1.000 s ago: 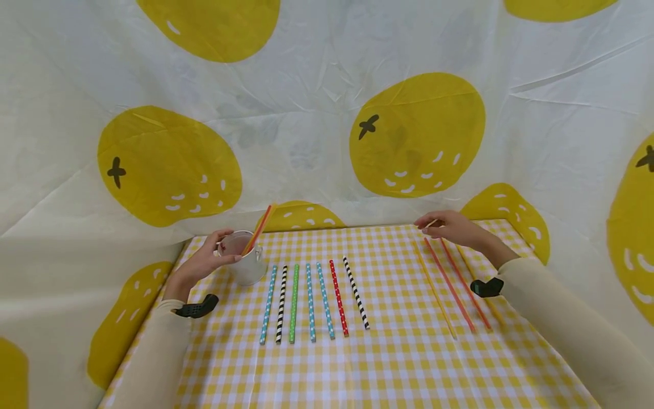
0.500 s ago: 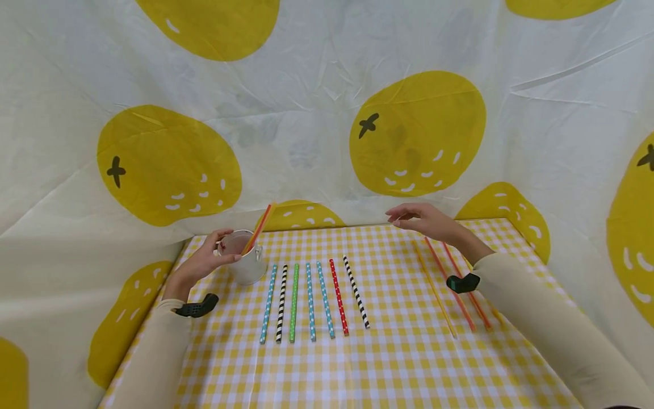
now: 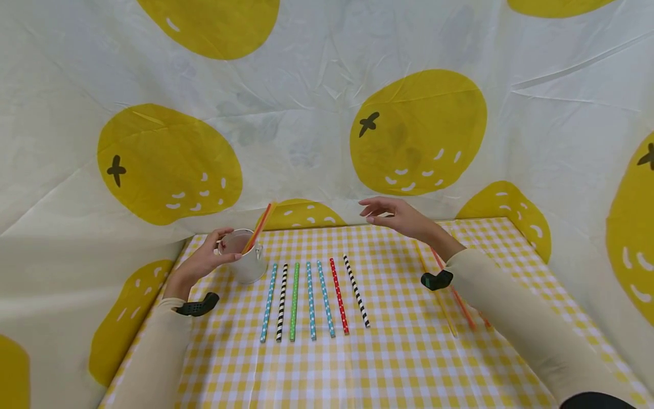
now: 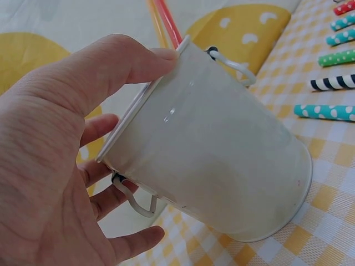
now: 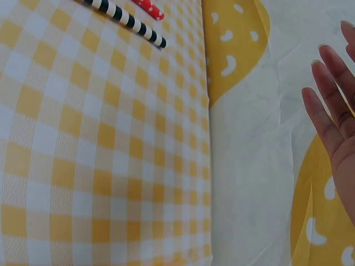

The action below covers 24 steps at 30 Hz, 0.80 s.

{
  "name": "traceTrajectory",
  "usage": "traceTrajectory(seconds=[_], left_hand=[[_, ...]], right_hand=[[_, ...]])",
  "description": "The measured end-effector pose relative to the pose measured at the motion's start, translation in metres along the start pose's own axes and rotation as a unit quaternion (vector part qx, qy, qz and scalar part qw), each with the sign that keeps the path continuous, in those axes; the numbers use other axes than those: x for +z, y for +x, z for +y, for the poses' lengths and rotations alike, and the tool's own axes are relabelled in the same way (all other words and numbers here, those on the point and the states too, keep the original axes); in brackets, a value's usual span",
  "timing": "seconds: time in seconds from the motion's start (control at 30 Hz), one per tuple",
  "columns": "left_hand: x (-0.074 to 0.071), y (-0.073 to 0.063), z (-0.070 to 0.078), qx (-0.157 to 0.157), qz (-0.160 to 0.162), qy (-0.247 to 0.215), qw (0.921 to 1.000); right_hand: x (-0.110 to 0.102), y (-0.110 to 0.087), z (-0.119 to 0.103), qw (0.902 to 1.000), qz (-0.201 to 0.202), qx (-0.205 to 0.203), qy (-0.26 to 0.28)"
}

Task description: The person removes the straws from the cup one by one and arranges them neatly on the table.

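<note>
My left hand (image 3: 200,263) grips the rim of a small white metal bucket (image 4: 211,144), thumb at the rim and the other fingers around the far side near one handle. A red straw (image 3: 262,222) and a yellow-orange straw (image 4: 157,22) lean out of the bucket, which appears tilted in the left wrist view. My right hand (image 3: 401,218) hovers above the back edge of the table, right of the middle. In the right wrist view its fingers (image 5: 331,97) are extended, and I see nothing held; its thumb is out of that view.
Patterned paper straws lie in a row mid-table: blue dotted (image 3: 269,304), black-striped (image 3: 356,291), green (image 3: 293,301) and red dotted (image 3: 339,295). Plain yellow (image 3: 449,321) and red (image 3: 464,311) straws lie at right, partly under my forearm. A fruit-print cloth (image 3: 306,142) hangs behind the checkered table (image 3: 398,363).
My right hand has moved left and slightly up, away from the plain straws; its forearm now covers more of them. The left hand and bucket have stayed in place.
</note>
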State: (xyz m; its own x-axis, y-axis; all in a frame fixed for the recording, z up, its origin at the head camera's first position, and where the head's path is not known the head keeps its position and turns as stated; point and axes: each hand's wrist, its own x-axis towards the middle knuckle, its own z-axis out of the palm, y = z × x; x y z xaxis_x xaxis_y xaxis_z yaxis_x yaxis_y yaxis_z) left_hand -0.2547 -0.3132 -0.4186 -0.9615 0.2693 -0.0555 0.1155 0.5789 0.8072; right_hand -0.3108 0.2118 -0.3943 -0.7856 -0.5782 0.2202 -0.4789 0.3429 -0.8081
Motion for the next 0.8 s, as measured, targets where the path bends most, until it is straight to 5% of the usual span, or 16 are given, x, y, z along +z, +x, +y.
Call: traceTrajectory(seconds=[0.8], left_hand=[[0.001, -0.002, 0.002, 0.004, -0.002, -0.006, 1.0]], right_hand=[[0.058, 0.052, -0.029, 0.9955, -0.039, -0.069, 0.052]])
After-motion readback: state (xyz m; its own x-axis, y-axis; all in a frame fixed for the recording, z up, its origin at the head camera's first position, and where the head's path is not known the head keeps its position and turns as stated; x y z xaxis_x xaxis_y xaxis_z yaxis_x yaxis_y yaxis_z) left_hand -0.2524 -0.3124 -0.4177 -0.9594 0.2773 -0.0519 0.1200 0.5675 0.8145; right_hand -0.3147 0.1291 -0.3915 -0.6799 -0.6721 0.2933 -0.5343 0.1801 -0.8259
